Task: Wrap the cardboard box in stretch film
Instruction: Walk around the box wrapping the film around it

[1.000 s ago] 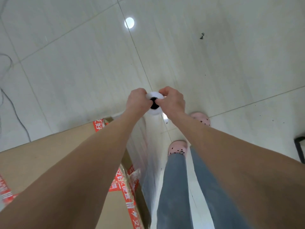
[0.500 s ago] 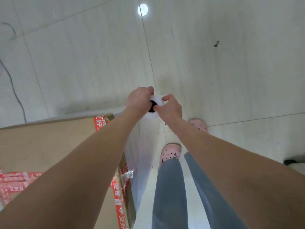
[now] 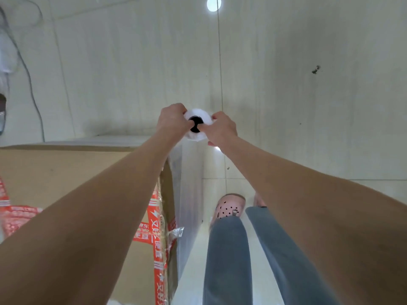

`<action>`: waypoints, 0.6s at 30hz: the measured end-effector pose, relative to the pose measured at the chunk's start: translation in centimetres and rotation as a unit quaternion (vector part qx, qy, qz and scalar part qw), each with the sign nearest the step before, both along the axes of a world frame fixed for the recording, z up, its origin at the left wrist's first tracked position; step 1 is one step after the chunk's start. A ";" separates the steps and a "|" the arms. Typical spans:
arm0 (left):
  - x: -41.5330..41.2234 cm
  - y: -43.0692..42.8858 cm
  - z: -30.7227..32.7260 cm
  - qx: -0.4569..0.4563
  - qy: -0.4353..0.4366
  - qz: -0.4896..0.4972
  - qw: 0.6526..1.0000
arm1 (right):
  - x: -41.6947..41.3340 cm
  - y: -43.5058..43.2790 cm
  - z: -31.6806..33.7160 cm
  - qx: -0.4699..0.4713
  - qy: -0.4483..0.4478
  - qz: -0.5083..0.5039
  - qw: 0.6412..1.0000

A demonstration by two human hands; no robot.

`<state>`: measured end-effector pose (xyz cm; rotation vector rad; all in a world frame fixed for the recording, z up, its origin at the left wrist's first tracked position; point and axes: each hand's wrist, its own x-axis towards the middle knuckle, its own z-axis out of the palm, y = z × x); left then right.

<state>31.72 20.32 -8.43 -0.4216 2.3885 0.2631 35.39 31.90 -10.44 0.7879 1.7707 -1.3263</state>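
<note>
Head view, looking down past my arms: the cardboard box (image 3: 72, 179) fills the lower left, its brown top facing me and its near right edge running down beside my left forearm. Red printed tape (image 3: 156, 236) crosses that edge and another strip of it lies at the far left of the top. Clear stretch film (image 3: 189, 194) hangs in a sheet down the box's right side, from the roll to the floor, lying against the cardboard near the corner. I hold the stretch film roll (image 3: 198, 115) upright just beyond that corner, its white end and dark core hole turned toward me. My left hand (image 3: 174, 121) is curled on the roll's left side with the thumb at the core, and my right hand (image 3: 222, 128) grips the right side the same way, so both are closed tight on it. Below the roll, right of the film, are my grey trouser legs (image 3: 229, 256) and a pink perforated clog (image 3: 231, 208) on the pale tiled floor (image 3: 308, 128). A thin cable (image 3: 28, 73) trails across the tiles at far left.
</note>
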 end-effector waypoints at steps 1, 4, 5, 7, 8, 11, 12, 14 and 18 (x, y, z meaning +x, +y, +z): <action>0.0 -0.1 0.0 0.001 -0.003 -0.020 1.000 | 0.0 -0.5 -0.1 -0.005 -0.005 -0.006 1.000; -0.1 -0.4 -0.3 -0.002 -0.011 -0.032 0.999 | 0.0 -1.4 -0.4 0.015 -0.005 0.011 1.000; -0.1 -0.4 -0.3 -0.003 -0.016 -0.028 0.999 | 0.0 -1.4 -0.3 0.020 -0.003 0.019 1.000; -0.4 -0.4 -0.3 -0.004 -0.028 -0.026 0.999 | -0.3 -1.5 -0.3 0.025 -0.003 0.029 0.999; -0.6 -0.5 -0.3 -0.005 -0.032 -0.026 0.999 | -0.4 -1.6 -0.2 0.027 -0.005 0.031 0.999; -0.9 -0.9 -0.5 -0.009 -0.036 -0.046 0.998 | -1.1 -2.0 -0.1 0.032 -0.007 0.041 0.999; -0.9 -1.0 -0.6 -0.006 -0.042 -0.063 0.997 | -1.2 -2.2 0.0 0.034 -0.008 0.047 0.998; -1.2 -1.0 -0.7 -0.001 -0.052 -0.078 0.996 | -1.4 -2.4 0.1 0.044 -0.012 0.064 0.997; -2.4 -1.6 -0.6 -0.010 -0.047 -0.076 0.996 | -2.8 -2.4 0.5 0.071 0.001 0.095 0.993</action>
